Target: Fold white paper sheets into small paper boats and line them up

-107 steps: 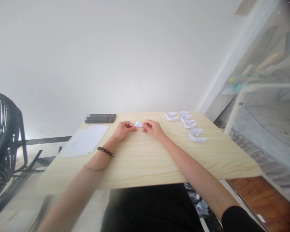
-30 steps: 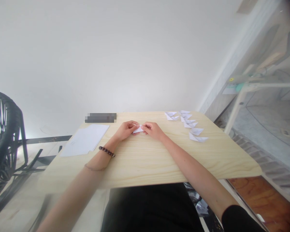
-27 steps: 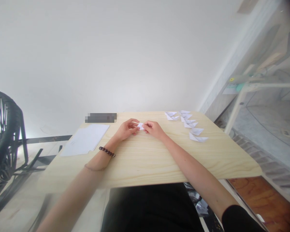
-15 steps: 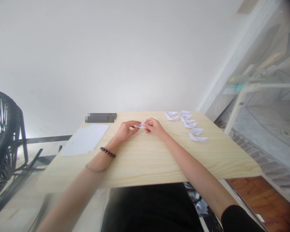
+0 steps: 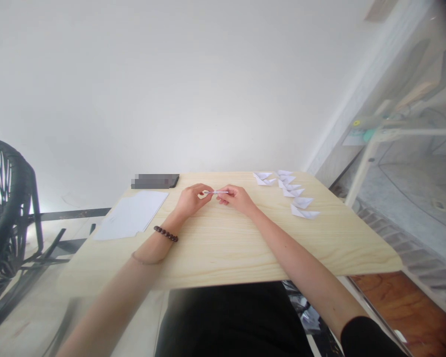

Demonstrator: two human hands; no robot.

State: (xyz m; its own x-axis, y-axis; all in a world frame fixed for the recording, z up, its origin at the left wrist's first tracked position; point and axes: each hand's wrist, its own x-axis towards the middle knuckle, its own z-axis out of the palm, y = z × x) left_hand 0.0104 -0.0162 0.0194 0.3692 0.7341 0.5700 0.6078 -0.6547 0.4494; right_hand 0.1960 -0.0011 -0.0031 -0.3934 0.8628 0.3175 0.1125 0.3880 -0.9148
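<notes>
A small white folded paper piece (image 5: 218, 192) is held between both hands just above the light wooden table (image 5: 226, 248); it shows nearly edge-on as a thin strip. My left hand (image 5: 191, 200) pinches its left end, a dark bead bracelet on that wrist. My right hand (image 5: 236, 198) pinches its right end. Several finished white folded paper pieces (image 5: 290, 191) lie in a row on the table to the right of my hands.
A stack of white paper sheets (image 5: 131, 215) lies at the table's left. A dark flat object (image 5: 155, 181) rests at the far edge by the white wall. A black wicker chair (image 5: 5, 208) stands at left. A white frame (image 5: 367, 153) stands at right.
The paper piece was a small upright triangle between my fingers; it has been turned and pressed, and now looks like a flat thin strip. Both hands stayed in the same spot.
</notes>
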